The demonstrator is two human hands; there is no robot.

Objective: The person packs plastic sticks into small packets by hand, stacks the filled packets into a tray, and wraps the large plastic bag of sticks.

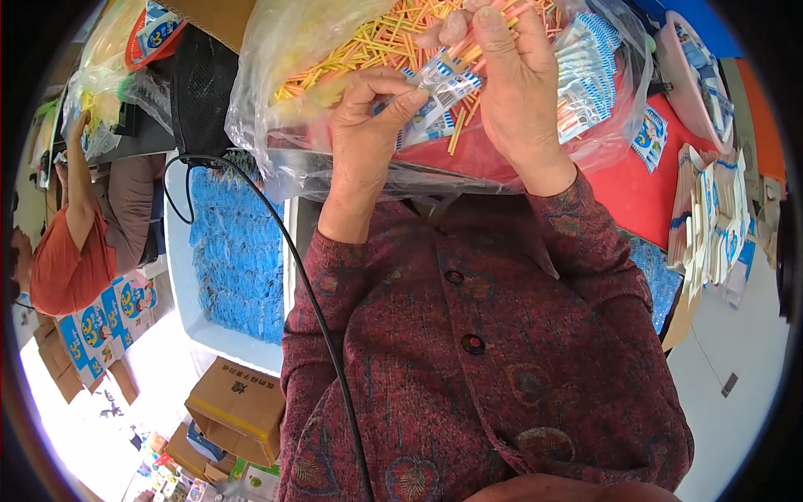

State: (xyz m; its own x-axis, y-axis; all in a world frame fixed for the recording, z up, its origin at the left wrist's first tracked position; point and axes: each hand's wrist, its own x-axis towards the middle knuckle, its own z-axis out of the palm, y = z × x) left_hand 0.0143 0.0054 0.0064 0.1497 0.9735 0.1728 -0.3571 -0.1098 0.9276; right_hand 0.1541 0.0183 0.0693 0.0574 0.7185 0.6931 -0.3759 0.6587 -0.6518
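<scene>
My left hand (368, 125) is closed, pinching a small blue-and-white printed plastic packet (447, 92) between thumb and fingertips. My right hand (523, 92) is closed on a few thin pink sticks (473, 57) at the packet's upper end. Whether the stick ends are inside the packet, I cannot tell. Below both hands spreads a heap of thin yellow and pink sticks (360, 54) on a clear plastic sheet (259, 109). To the right of my right hand, many blue-and-white packets (590, 71) lie stacked in overlapping rows.
A tub (180, 284) of blue netting-like material (238, 259) stands at left, with a black cable (293, 251) crossing it. A pink basket (673, 63) of packets and flattened cartons (711, 217) are at right. Another person (75, 251) sits far left, near a cardboard box (238, 406).
</scene>
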